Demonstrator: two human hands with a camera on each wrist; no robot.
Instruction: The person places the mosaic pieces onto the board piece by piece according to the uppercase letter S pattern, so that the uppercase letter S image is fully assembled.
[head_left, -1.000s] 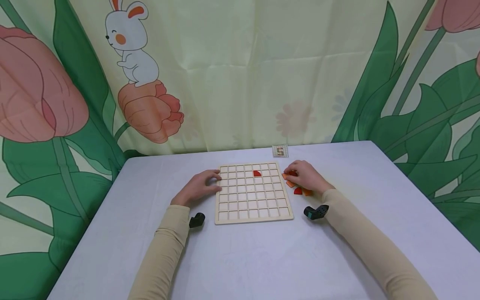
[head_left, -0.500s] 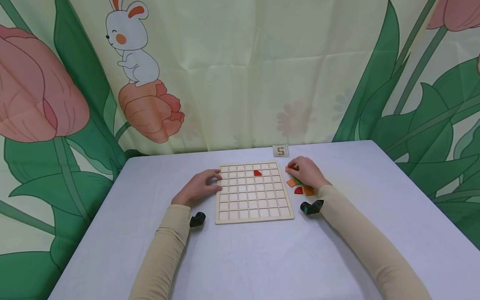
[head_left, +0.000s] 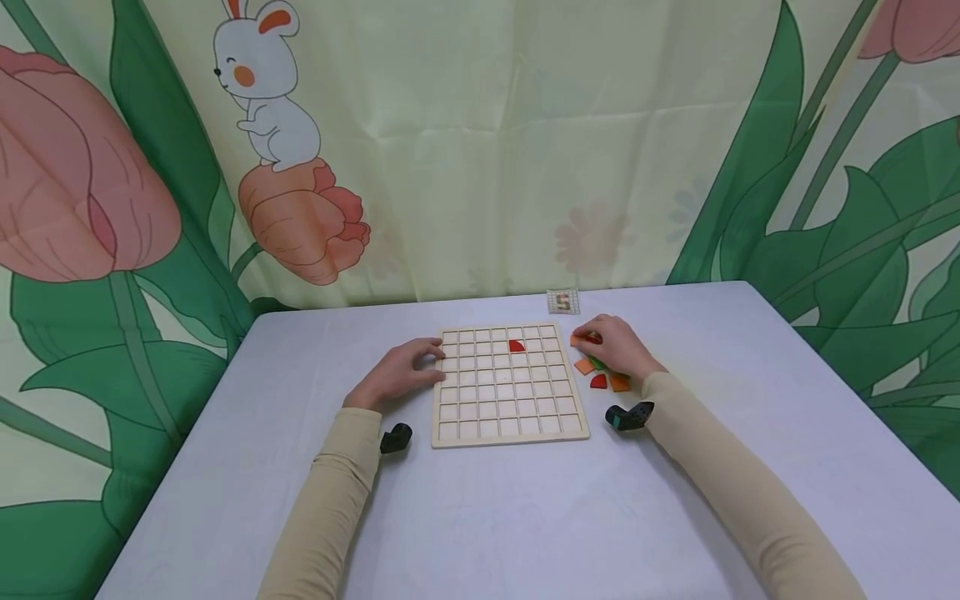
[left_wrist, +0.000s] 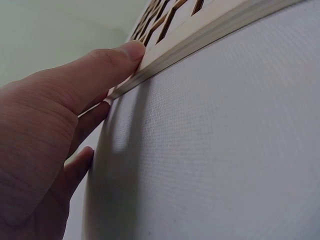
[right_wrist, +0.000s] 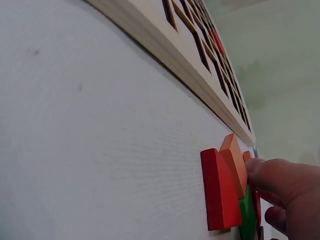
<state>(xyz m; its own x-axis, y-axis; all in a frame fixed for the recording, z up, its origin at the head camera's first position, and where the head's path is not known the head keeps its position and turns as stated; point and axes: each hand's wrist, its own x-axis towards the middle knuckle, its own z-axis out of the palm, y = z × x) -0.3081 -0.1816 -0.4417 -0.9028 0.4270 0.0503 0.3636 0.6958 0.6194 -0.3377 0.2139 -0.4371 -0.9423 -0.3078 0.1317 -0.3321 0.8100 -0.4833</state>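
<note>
A wooden grid board (head_left: 438, 400) lies on the table with one red quarter-round piece (head_left: 517, 346) in an upper cell. My left hand (head_left: 397, 373) touches the board's left edge, thumb and fingers spread apart; in the left wrist view the thumb (left_wrist: 132, 51) rests on the rim. Right of the board, my right hand (head_left: 617, 343) pinches an orange piece (head_left: 576, 341) at its fingertips, low over the pile. In the right wrist view its thumb (right_wrist: 257, 170) overlaps the pieces, beside a larger orange block (right_wrist: 234, 162), a red block (right_wrist: 218, 192) and a green block (right_wrist: 247, 215). The palm hides part of the pile.
A small card with a grid pattern (head_left: 563, 302) lies at the table's far edge, behind the board. Loose red (head_left: 598, 382) and orange (head_left: 620, 382) pieces lie below the right hand. A printed curtain (head_left: 465, 167) hangs behind the white table (head_left: 480, 517).
My right hand has shifted slightly away from the board and toward the back, with the orange piece at its fingertips. A green piece has come into sight under it. The left hand stays put.
</note>
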